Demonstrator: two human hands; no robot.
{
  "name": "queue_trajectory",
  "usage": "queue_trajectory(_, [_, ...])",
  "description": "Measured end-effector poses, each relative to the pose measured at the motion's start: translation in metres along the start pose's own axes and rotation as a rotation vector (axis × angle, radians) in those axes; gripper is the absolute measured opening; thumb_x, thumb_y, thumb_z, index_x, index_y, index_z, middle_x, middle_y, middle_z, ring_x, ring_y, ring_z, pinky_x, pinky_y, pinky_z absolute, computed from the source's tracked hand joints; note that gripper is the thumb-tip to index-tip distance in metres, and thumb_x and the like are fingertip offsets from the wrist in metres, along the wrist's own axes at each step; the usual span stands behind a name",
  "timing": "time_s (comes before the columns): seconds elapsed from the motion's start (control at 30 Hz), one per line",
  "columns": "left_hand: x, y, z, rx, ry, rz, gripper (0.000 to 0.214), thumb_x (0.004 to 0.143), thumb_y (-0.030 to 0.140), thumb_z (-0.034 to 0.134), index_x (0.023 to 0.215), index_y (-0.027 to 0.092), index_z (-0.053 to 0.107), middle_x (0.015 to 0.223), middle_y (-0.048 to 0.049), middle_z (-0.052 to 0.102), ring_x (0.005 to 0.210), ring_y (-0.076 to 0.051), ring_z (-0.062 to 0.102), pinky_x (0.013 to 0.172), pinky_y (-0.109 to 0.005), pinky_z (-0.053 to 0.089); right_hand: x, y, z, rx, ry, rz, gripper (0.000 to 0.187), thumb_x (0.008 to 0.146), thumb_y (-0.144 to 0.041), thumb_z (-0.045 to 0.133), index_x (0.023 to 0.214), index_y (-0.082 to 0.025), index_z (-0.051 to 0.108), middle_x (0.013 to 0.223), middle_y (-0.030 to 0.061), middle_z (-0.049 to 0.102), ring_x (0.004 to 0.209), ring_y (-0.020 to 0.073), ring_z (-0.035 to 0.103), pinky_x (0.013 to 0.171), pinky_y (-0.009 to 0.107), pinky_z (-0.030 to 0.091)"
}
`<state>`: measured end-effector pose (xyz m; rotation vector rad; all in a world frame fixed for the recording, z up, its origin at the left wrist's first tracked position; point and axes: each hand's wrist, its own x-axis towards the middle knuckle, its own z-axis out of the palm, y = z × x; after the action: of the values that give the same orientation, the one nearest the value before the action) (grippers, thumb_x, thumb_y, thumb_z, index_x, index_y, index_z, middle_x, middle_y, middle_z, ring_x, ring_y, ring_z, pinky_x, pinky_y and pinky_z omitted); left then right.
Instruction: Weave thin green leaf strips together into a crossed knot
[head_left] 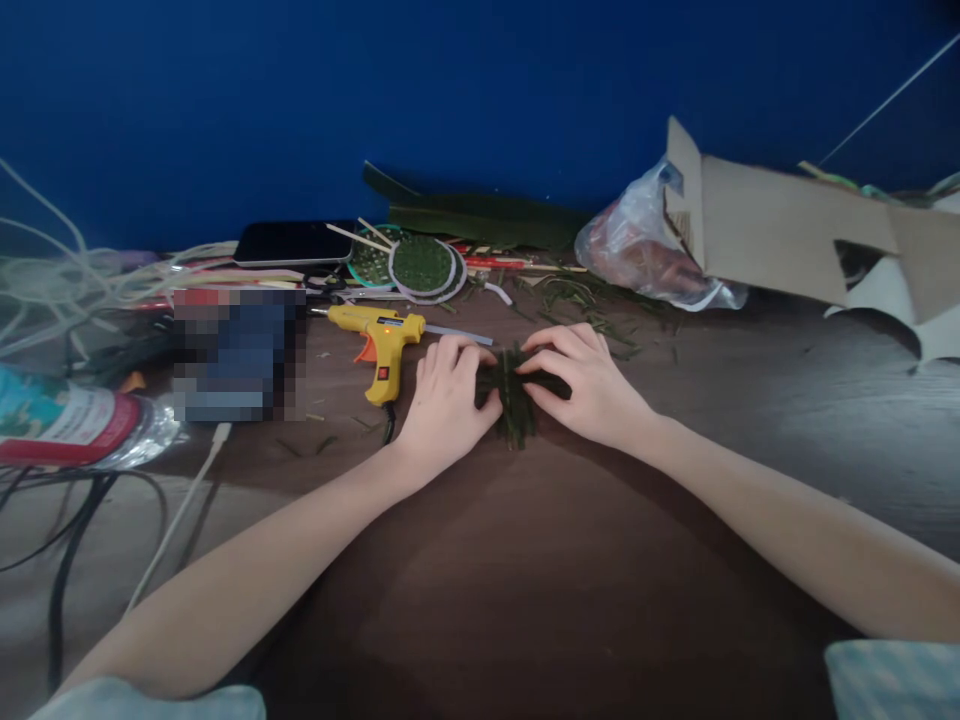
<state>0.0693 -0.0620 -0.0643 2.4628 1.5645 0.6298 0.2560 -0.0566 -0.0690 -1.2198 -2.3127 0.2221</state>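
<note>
A small bundle of dark green leaf strips, crossing one another, lies on the brown table in front of me. My left hand grips its left side, thumb below and fingers curled above. On the other side my right hand pinches the strips between thumb and fingers. Parts of the strips are hidden under both hands. Just left of my left hand rests a yellow hot glue gun with an orange trigger, a small lit light and a clear glue stick sticking out of its back.
Behind are round green woven pieces, long leaves, leaf scraps and a black phone. At right stand a plastic bag and cardboard box. Cables, a pixelated device and a wrapped package occupy the left.
</note>
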Motion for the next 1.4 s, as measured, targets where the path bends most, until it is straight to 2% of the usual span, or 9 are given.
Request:
queue_trajectory(0.17, [0.0005,0.0011,-0.0020,0.027,-0.036,-0.024,0.016,0.075,0.018,0.055,0.091,0.017,0.052,0.098,-0.0067,0.057,0.094,-0.025,0.050,0.081,-0.039,0.039,-0.0004,0.0011,0.0012,-0.063,0.030,-0.027,0.016,0.085,-0.024,0.051,0.089,-0.021,0.066,0.102,0.0076,0.061,0.094,0.0241,0.048,0.076,0.039,0.037])
queue_trajectory(0.37, [-0.0004,0.0004,-0.0025,0.007,-0.009,-0.007,0.014,0.075,0.018,0.057,0.089,0.017,0.055,0.097,-0.0056,0.061,0.092,-0.024,0.051,0.080,-0.038,0.040,-0.0001,0.0021,0.0011,-0.056,0.028,-0.037,0.017,0.085,-0.025,0.052,0.088,-0.022,0.069,0.097,0.0053,0.064,0.092,0.0224,0.050,0.074,0.038,0.036])
queue_trajectory(0.63, [-0.0027,-0.0021,-0.0031,0.029,0.024,0.093,0.022,0.081,0.025,0.058,0.102,0.020,0.062,0.107,-0.0017,0.067,0.096,-0.022,0.056,0.082,-0.038,0.038,-0.0002,0.0037,0.0021,-0.044,0.022,-0.037,0.018,0.085,-0.025,0.053,0.090,-0.022,0.069,0.097,0.0052,0.065,0.093,0.0220,0.051,0.075,0.039,0.036])
queue_trajectory(0.8, [-0.0037,-0.0052,-0.0011,0.057,0.031,0.126,0.022,0.081,0.026,0.059,0.101,0.020,0.065,0.107,-0.0008,0.067,0.095,-0.022,0.056,0.082,-0.039,0.038,0.0002,0.0034,0.0018,-0.031,0.022,-0.040,0.018,0.085,-0.024,0.053,0.089,-0.020,0.070,0.096,0.0056,0.065,0.093,0.0216,0.051,0.076,0.038,0.036])
queue_trajectory(1.27, [-0.0024,-0.0067,-0.0015,0.012,-0.011,0.091,0.022,0.081,0.026,0.059,0.103,0.023,0.065,0.110,0.0001,0.065,0.099,-0.022,0.054,0.084,-0.040,0.038,-0.0003,0.0026,0.0011,-0.006,0.015,-0.025,0.018,0.086,-0.024,0.051,0.089,-0.022,0.069,0.097,0.0054,0.065,0.093,0.0222,0.051,0.076,0.039,0.037])
queue_trajectory(1.4, [-0.0010,-0.0055,-0.0037,-0.042,-0.020,0.062,0.023,0.079,0.023,0.061,0.102,0.023,0.063,0.109,-0.0008,0.065,0.100,-0.023,0.053,0.086,-0.039,0.038,0.0003,0.0023,0.0008,0.007,-0.002,-0.012,0.018,0.085,-0.021,0.050,0.095,-0.021,0.065,0.099,0.0059,0.064,0.094,0.0229,0.051,0.077,0.039,0.037])
